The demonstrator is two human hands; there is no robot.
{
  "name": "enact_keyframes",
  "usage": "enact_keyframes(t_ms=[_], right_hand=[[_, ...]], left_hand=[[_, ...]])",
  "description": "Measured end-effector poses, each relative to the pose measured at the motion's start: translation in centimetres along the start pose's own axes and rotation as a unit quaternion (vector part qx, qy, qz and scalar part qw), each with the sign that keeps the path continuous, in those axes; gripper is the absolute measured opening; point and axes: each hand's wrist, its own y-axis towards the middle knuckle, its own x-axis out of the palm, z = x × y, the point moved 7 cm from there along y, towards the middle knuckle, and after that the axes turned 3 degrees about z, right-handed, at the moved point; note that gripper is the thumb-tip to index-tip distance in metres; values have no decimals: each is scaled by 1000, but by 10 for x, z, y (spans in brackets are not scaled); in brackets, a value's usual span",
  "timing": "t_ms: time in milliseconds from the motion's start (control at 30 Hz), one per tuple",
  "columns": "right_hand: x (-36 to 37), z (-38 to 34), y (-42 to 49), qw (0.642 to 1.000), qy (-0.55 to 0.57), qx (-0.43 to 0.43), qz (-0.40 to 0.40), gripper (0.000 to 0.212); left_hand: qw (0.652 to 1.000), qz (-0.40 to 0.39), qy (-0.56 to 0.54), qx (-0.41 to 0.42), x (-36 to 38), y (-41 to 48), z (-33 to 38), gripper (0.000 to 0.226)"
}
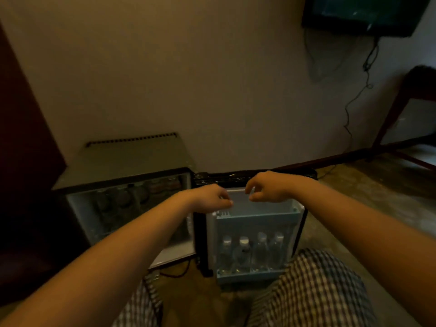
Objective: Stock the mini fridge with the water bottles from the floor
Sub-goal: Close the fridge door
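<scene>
Four water bottles (243, 252) upright in lower door rack (247, 277) of open mini fridge (122, 161), side by side, probably for rail support against tipping. More drinks on inner shelf (132, 194), too dim to identify. Both arms outstretched, left hand (210, 197) and right hand (269, 188) palm-down over upper door shelf (259, 214). Fingers loosely curled, gripping nothing; can't tell whether tips touch rim.

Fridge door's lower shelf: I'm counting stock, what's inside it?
Four clear plastic water bottles stand upright in the pale blue lower door shelf; its front hides their bases.
</scene>
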Motion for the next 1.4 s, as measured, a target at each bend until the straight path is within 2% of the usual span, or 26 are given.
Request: enact_keyframes(t_ms=[100,367,667,833,967,1033,1167,1233,1400], right_hand=[[-21,-22,-10,1000,10,-18,18,36],[-62,-59,-16,997,54,-40,43,38],[-88,-34,36,990,101,-47,86,36],[-71,9,91,985,121,-7,122,35],[-49,65,138,976,118,73,170,40],[-39,92,158,971,103,114,184,46],[-5,132,195,969,158,134,135,55],[5,144,201,967,160,142,137,59],[11,148,203,969,147,144,136,61]], left_hand=[[999,30,-14,-12,-33,-33,-1,39],[991,127,33,-41,-97,-76,-5,37],[988,139,41,-55,-118,-32,-17,39],[994,90,39,-51,-103,30,-37,39],[997,47,52,-41,-81,94,-43,57],[998,10,51,-28,-67,127,-41,58],[996,-89,24,-3,-35,183,-38,58],[990,-140,18,6,-22,197,-37,58],[978,-205,-25,28,-9,206,-33,54]])
